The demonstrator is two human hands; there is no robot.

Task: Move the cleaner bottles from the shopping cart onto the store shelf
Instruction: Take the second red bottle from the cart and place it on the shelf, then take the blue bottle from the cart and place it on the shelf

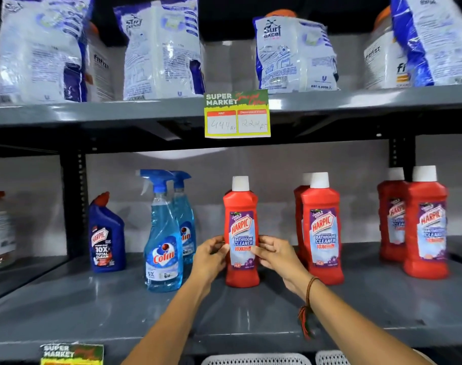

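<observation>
**Both hands on a red Harpic bottle at the shelf**

While the red Harpic bathroom cleaner bottle [241, 233] stands upright on the grey lower shelf [93, 306], both hands press against its label from opposite sides. The left hand [211, 255] touches the bottle's left edge with curled fingers, and the right hand [274, 252] touches its right edge, fingertips lying on the front of the label. The hands are apart, with the bottle between them. A braided thread band [307, 306] circles the right wrist.

Left of this bottle stand two blue Colin spray bottles [163, 241], one behind the other, and further left a dark blue Harpic toilet cleaner [106, 238]. Right of the bottle stands a pair of matching red bottles [320, 230], and beyond them another pair [422, 225], each pair one behind the other. Above the bottle a yellow supermarket price tag [237, 114] hangs from the edge of the upper shelf [93, 114], which carries white and blue Surf Excel detergent bags [294, 52]. Below the bottle, at the picture's bottom edge, the white mesh rim of a cart [256, 359] shows.
</observation>
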